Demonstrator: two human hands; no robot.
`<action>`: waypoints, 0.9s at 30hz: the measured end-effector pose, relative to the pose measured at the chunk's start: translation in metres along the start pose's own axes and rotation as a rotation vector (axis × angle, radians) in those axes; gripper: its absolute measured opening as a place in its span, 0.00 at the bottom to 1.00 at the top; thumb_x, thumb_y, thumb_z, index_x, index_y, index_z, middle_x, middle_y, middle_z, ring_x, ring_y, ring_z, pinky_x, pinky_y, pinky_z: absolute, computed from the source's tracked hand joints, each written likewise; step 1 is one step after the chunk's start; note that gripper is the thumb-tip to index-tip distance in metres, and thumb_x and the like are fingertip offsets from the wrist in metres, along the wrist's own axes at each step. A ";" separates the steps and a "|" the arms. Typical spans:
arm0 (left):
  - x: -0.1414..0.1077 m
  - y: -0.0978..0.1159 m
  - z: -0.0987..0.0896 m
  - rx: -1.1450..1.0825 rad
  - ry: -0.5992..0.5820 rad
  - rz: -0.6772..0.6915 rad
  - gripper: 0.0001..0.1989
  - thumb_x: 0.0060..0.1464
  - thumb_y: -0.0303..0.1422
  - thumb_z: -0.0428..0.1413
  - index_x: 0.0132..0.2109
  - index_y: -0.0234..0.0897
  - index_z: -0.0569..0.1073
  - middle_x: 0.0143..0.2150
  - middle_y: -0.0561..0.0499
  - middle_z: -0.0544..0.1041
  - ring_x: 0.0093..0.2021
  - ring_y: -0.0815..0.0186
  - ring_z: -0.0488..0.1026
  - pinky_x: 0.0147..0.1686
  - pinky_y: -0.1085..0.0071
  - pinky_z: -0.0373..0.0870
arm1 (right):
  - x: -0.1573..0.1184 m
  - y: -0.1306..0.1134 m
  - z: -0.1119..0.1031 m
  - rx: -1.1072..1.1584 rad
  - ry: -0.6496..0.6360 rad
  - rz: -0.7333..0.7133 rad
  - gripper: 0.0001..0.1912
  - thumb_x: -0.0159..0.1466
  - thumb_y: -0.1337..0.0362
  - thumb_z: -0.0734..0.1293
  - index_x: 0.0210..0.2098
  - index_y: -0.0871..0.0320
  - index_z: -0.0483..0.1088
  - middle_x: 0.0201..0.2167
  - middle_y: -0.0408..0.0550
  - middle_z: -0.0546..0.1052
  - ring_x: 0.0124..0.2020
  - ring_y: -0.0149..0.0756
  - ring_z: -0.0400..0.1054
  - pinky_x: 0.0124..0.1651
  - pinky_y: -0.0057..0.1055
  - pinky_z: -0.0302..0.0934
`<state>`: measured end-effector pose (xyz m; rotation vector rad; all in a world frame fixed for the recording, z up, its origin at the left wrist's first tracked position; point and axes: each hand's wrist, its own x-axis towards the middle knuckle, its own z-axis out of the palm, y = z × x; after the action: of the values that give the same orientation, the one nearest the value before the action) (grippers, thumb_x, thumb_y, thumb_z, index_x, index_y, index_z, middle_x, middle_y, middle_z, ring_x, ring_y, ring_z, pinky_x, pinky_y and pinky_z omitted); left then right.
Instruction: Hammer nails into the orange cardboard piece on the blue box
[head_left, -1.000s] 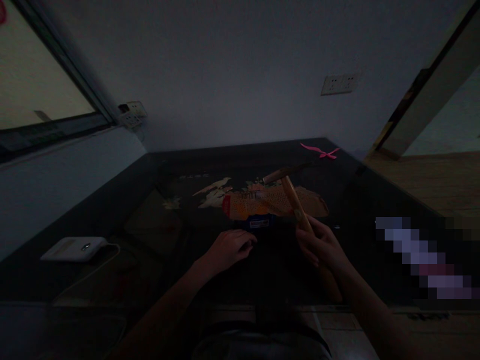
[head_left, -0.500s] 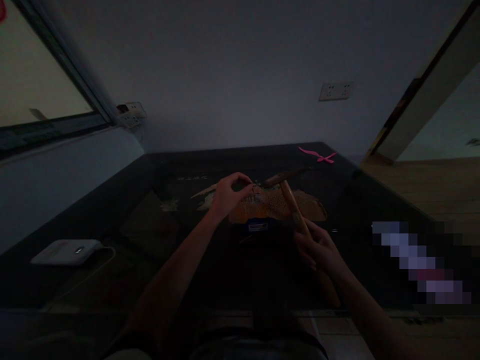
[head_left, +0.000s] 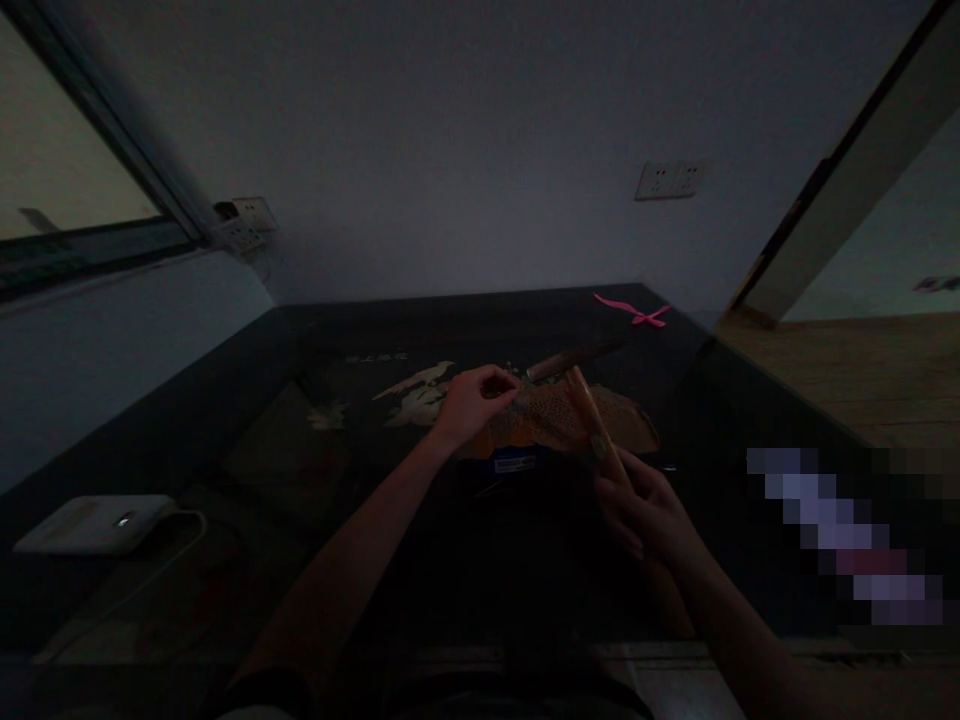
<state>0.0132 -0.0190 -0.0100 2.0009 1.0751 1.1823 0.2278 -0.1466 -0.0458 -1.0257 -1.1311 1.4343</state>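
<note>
My right hand is closed around the wooden handle of a hammer. Its dark metal head hovers just right of my left hand, above a brown, speckled slab on the dark table. Over the slab's left part, the thumb and forefinger of my left hand are pinched together. Whatever sits between those fingertips is too small and dim to make out. Against the slab's near edge lies a blue item with a pale label.
A white power bank with a cable lies at the table's left. Pink ribbon rests near the far right corner. Wall sockets are on the wall behind. A pixelated patch covers something at the right.
My left hand has shifted slightly right along the slab, covering the thin upright pieces seen before. The hammer has moved slightly right and down. The camera view has shifted a little.
</note>
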 end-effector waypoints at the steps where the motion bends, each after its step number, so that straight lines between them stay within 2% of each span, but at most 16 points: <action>1: 0.000 -0.001 0.001 -0.016 -0.004 -0.005 0.02 0.48 0.26 0.57 0.33 0.34 0.73 0.32 0.51 0.77 0.34 0.67 0.75 0.38 0.69 0.73 | 0.000 0.000 0.000 -0.002 -0.001 -0.001 0.27 0.57 0.57 0.68 0.54 0.58 0.62 0.13 0.31 0.60 0.07 0.19 0.47 0.08 0.17 0.43; 13: -0.001 -0.010 0.003 -0.013 -0.034 0.005 0.03 0.49 0.27 0.57 0.34 0.34 0.73 0.33 0.50 0.77 0.33 0.68 0.75 0.36 0.70 0.72 | 0.002 0.004 -0.002 -0.031 -0.013 -0.015 0.28 0.59 0.57 0.67 0.56 0.58 0.60 0.12 0.30 0.59 0.08 0.20 0.47 0.08 0.17 0.44; 17: -0.001 -0.012 0.004 -0.014 -0.040 0.019 0.03 0.48 0.27 0.57 0.34 0.34 0.72 0.32 0.50 0.76 0.34 0.68 0.74 0.36 0.70 0.72 | 0.002 0.000 -0.002 -0.101 0.012 -0.010 0.28 0.59 0.56 0.67 0.56 0.58 0.60 0.13 0.31 0.60 0.08 0.20 0.48 0.09 0.18 0.45; 20: -0.001 -0.013 0.004 -0.020 -0.051 0.032 0.03 0.47 0.25 0.57 0.33 0.34 0.72 0.32 0.51 0.76 0.34 0.68 0.74 0.38 0.69 0.72 | 0.001 -0.016 -0.001 -0.225 0.026 -0.016 0.28 0.59 0.57 0.67 0.57 0.57 0.62 0.13 0.33 0.61 0.09 0.21 0.50 0.10 0.18 0.47; 24: 0.000 -0.015 0.005 -0.036 -0.048 -0.001 0.04 0.45 0.25 0.58 0.32 0.34 0.72 0.32 0.51 0.76 0.33 0.67 0.74 0.37 0.69 0.72 | -0.003 -0.058 0.003 -0.353 0.023 -0.035 0.28 0.57 0.58 0.68 0.56 0.55 0.64 0.15 0.35 0.63 0.10 0.23 0.53 0.10 0.19 0.48; 27: 0.002 -0.018 0.007 -0.090 -0.061 -0.046 0.06 0.44 0.24 0.59 0.32 0.35 0.71 0.31 0.51 0.76 0.32 0.68 0.74 0.36 0.70 0.72 | -0.005 -0.088 0.009 -0.459 -0.031 -0.080 0.28 0.56 0.59 0.69 0.57 0.52 0.65 0.23 0.41 0.71 0.12 0.24 0.55 0.10 0.21 0.49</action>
<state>0.0137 -0.0090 -0.0266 1.9205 1.0152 1.1191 0.2374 -0.1468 0.0423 -1.2581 -1.5499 1.1532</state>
